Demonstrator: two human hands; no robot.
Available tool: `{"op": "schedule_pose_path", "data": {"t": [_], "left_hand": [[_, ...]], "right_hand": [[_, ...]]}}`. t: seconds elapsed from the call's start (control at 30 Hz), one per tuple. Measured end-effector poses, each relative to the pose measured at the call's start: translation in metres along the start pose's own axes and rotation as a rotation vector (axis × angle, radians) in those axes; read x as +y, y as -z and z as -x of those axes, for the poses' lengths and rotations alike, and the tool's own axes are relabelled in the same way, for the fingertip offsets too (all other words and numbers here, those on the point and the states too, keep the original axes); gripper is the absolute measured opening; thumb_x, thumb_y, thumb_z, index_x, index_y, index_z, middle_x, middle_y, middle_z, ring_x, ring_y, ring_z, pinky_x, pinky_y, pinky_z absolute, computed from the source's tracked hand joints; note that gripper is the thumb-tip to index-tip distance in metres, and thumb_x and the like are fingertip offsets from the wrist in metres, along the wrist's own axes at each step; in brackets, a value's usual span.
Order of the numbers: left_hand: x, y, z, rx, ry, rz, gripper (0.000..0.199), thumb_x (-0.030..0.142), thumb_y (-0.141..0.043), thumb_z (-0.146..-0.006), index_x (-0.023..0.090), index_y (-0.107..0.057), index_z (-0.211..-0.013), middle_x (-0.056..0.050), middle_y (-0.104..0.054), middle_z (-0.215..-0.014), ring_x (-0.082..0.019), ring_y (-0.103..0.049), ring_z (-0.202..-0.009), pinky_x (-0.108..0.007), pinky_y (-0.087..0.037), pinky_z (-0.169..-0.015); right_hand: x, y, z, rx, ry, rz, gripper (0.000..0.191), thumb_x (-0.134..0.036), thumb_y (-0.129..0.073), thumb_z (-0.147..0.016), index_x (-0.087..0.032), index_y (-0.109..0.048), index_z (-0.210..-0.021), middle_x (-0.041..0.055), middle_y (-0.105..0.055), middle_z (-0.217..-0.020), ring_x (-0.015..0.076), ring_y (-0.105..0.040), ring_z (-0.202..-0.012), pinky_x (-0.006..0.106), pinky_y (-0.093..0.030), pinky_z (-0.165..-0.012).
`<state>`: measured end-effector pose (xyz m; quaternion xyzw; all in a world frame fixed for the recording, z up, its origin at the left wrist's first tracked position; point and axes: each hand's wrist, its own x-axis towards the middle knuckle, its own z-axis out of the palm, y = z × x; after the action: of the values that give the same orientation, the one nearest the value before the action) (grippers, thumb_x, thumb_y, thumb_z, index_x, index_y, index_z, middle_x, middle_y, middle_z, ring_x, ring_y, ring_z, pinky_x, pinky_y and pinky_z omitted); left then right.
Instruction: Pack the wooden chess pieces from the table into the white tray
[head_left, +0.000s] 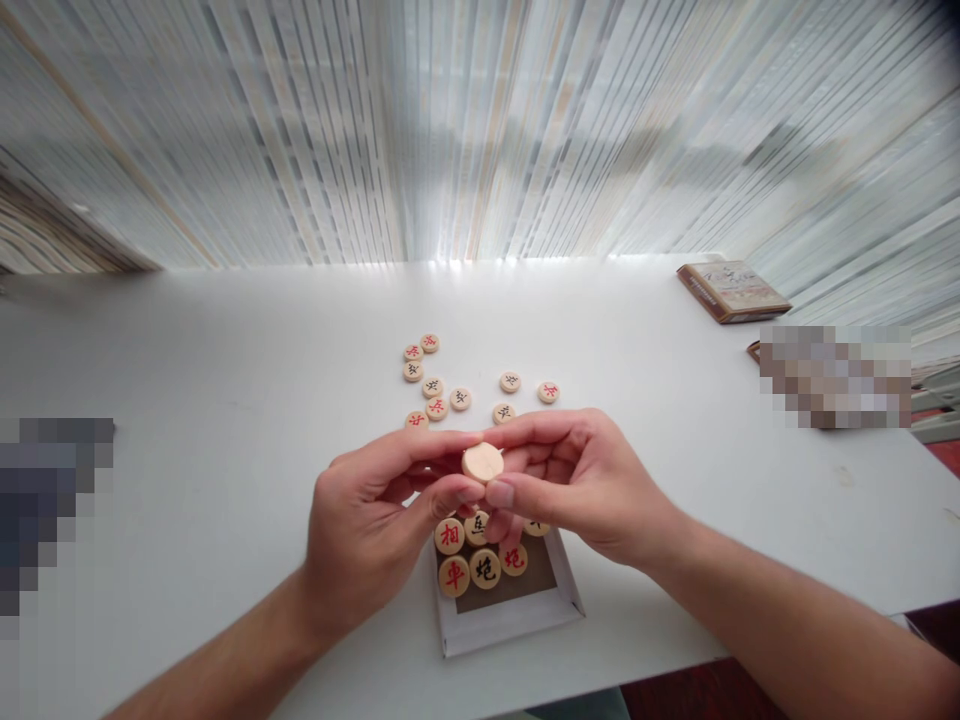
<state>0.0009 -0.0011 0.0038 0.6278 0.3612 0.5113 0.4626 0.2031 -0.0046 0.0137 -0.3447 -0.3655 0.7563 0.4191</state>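
Between the fingertips of both hands is a round wooden xiangqi piece point(482, 463), its blank face toward me. My left hand point(390, 495) pinches its left side with thumb and fingers. My right hand point(574, 490) grips the right side the same way. Just below them lies a shallow open box point(510, 630) with white walls and a brown floor. Larger pieces with red and black characters sit in it, such as a red piece point(454, 577) and a black piece point(485, 568). My hands hide the box's far part.
Several small pieces point(433, 387) lie scattered on the white table point(225, 400) beyond my hands. A flat printed box point(735, 290) rests at the back right, near a blurred-out object point(836, 375). Striped curtains point(450, 130) hang along the far edge.
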Motion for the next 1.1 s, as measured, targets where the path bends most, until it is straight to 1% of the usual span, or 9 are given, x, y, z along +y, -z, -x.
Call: {"op": "schedule_pose_path", "data": {"t": [0.1, 0.2, 0.37, 0.47, 0.6, 0.77, 0.9, 1.0, 1.1], "left_hand": [[0.0012, 0.0003, -0.0004, -0.004, 0.060, 0.037, 0.022, 0.023, -0.093, -0.087, 0.024, -0.088, -0.108, -0.003, -0.088, -0.091, -0.016, -0.082, -0.071, -0.019, -0.068, -0.067], [0.0014, 0.0009, -0.0003, -0.019, 0.083, 0.039, 0.023, 0.019, -0.092, -0.087, 0.025, -0.089, -0.110, -0.003, -0.088, -0.096, -0.017, -0.084, -0.076, -0.019, -0.069, -0.071], [0.0010, 0.0007, 0.0010, -0.033, 0.078, 0.035, 0.029, 0.015, -0.092, -0.086, 0.025, -0.088, -0.113, -0.004, -0.089, -0.104, -0.018, -0.085, -0.079, -0.021, -0.070, -0.074], [0.0006, 0.0003, 0.0014, -0.041, 0.054, 0.047, 0.031, 0.011, -0.092, -0.086, 0.027, -0.088, -0.113, -0.003, -0.089, -0.105, -0.016, -0.085, -0.081, -0.018, -0.069, -0.076], [0.0003, -0.0003, 0.0017, -0.054, 0.038, 0.064, 0.030, 0.010, -0.088, -0.089, 0.029, -0.088, -0.113, -0.001, -0.089, -0.106, -0.013, -0.085, -0.084, -0.014, -0.068, -0.078], [0.0001, -0.0002, 0.0005, -0.048, 0.082, 0.088, 0.027, 0.013, -0.093, -0.084, 0.023, -0.088, -0.109, -0.004, -0.089, -0.101, -0.017, -0.085, -0.080, -0.017, -0.069, -0.075], [0.0009, -0.0009, -0.0024, -0.032, 0.111, 0.091, 0.020, 0.020, -0.094, -0.085, 0.020, -0.088, -0.103, -0.005, -0.089, -0.094, -0.018, -0.085, -0.077, -0.019, -0.070, -0.071], [0.0020, -0.0026, -0.0049, 0.014, 0.109, 0.116, 0.009, 0.024, -0.092, -0.087, 0.019, -0.087, -0.094, -0.003, -0.087, -0.083, -0.017, -0.083, -0.070, -0.019, -0.069, -0.065], [0.0025, -0.0032, -0.0057, 0.065, 0.106, 0.102, 0.011, 0.026, -0.094, -0.085, 0.020, -0.085, -0.087, -0.001, -0.085, -0.076, -0.017, -0.082, -0.065, -0.020, -0.069, -0.062]], "right_hand": [[0.0000, -0.0020, -0.0003, 0.032, 0.073, -0.019, 0.042, -0.019, -0.107, -0.063, -0.016, -0.081, -0.095, 0.0047, -0.083, -0.072, 0.0175, -0.079, -0.059, 0.024, -0.067, -0.058], [-0.0014, -0.0015, -0.0009, 0.017, 0.090, -0.016, 0.038, -0.019, -0.106, -0.065, -0.016, -0.078, -0.090, 0.0056, -0.084, -0.073, 0.0176, -0.079, -0.060, 0.025, -0.067, -0.059], [-0.0030, 0.0014, -0.0027, 0.004, 0.076, -0.012, 0.038, -0.020, -0.107, -0.064, -0.017, -0.075, -0.086, 0.0027, -0.082, -0.071, 0.0172, -0.078, -0.059, 0.027, -0.066, -0.058], [-0.0030, 0.0023, -0.0038, -0.006, 0.052, -0.030, 0.036, -0.021, -0.105, -0.067, -0.017, -0.075, -0.085, 0.0018, -0.081, -0.070, 0.0165, -0.078, -0.059, 0.026, -0.066, -0.059], [-0.0041, 0.0029, -0.0045, -0.009, 0.019, -0.047, 0.032, -0.023, -0.103, -0.072, -0.017, -0.074, -0.082, 0.0011, -0.080, -0.068, 0.0159, -0.078, -0.059, 0.024, -0.066, -0.058], [-0.0040, 0.0046, -0.0053, -0.041, 0.016, -0.069, 0.027, -0.027, -0.099, -0.079, -0.016, -0.074, -0.083, 0.0016, -0.080, -0.068, 0.0164, -0.079, -0.058, 0.023, -0.067, -0.056], [-0.0019, 0.0048, -0.0050, -0.046, 0.028, -0.058, 0.026, -0.027, -0.099, -0.079, -0.015, -0.077, -0.086, 0.0035, -0.081, -0.070, 0.0170, -0.080, -0.061, 0.023, -0.068, -0.058], [-0.0002, 0.0033, -0.0041, -0.043, 0.015, -0.022, 0.028, -0.029, -0.101, -0.077, -0.014, -0.079, -0.086, 0.0045, -0.082, -0.071, 0.0163, -0.080, -0.061, 0.022, -0.067, -0.059], [0.0019, 0.0011, -0.0036, -0.039, 0.037, 0.030, 0.026, -0.029, -0.101, -0.078, -0.014, -0.082, -0.084, 0.0048, -0.082, -0.072, 0.0142, -0.080, -0.062, 0.020, -0.067, -0.061]]}}
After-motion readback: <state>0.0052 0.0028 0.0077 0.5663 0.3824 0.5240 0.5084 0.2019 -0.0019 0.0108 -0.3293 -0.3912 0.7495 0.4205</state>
